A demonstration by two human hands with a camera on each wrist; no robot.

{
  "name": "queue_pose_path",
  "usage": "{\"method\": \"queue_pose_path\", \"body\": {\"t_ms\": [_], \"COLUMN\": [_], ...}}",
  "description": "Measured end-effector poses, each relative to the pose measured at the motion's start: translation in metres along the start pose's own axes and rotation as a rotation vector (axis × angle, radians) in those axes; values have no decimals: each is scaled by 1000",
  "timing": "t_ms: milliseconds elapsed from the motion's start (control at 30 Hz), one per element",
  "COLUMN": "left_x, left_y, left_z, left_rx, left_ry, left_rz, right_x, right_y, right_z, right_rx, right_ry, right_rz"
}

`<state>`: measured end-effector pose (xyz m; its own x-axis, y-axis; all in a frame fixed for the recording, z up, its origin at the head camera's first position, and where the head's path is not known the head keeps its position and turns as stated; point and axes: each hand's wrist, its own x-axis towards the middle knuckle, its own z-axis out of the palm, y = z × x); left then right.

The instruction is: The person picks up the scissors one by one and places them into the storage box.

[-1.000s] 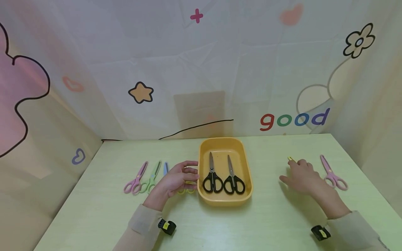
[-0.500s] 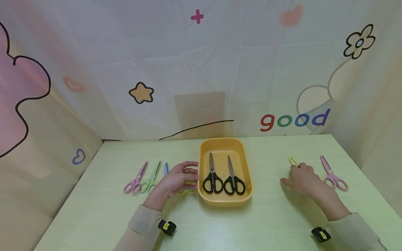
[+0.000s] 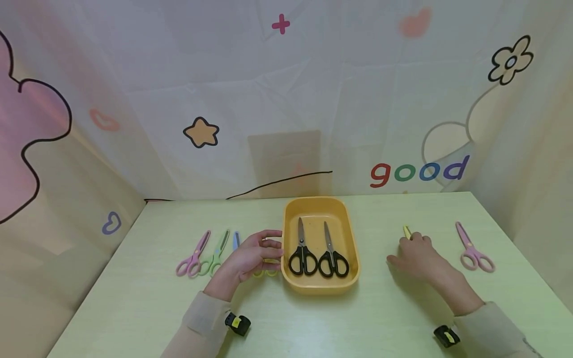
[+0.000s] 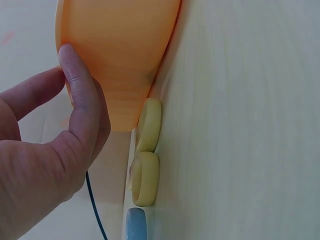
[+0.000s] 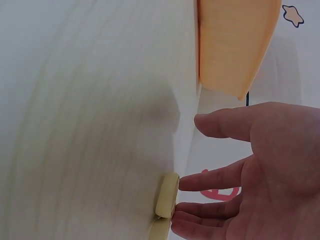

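Observation:
A yellow tray (image 3: 320,288) stands mid-table, holding two pairs of black-handled scissors (image 3: 302,241) side by side, blades pointing away. My left hand (image 3: 255,257) is at its left wall; in the left wrist view its relaxed fingertips touch the rim. Right of the tray, my right hand (image 3: 416,256) lies over a pair of yellow scissors (image 3: 406,231), its straight fingertips touching the handle in the right wrist view and the thumb held apart. Beneath the left hand are another yellow pair (image 4: 149,179) and a blue pair (image 3: 236,239), both partly hidden.
Pink-purple scissors (image 3: 194,261) and green scissors (image 3: 218,256) lie left of my left hand. A pink pair (image 3: 469,246) lies at the table's right. A printed curtain (image 3: 380,109) hangs behind the table.
My right hand has slid left toward the tray, and the yellow scissors under its fingers have moved left with it, away from the pink pair. My left hand and the tray stay put.

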<state>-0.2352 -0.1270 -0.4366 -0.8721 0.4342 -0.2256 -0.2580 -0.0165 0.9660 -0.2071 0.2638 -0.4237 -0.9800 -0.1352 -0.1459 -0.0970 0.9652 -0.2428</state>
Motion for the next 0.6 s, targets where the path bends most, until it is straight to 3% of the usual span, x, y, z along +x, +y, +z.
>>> {"method": "queue_pose_path", "body": {"t_ms": [600], "left_x": [0], "left_y": [0], "left_z": [-1], "left_rx": [-38], "left_ry": [-12], "left_rz": [-8], "right_x": [4], "right_y": [-24], "right_z": [3], "right_rx": [26], "right_ry": [40], "right_rz": [-3]}}
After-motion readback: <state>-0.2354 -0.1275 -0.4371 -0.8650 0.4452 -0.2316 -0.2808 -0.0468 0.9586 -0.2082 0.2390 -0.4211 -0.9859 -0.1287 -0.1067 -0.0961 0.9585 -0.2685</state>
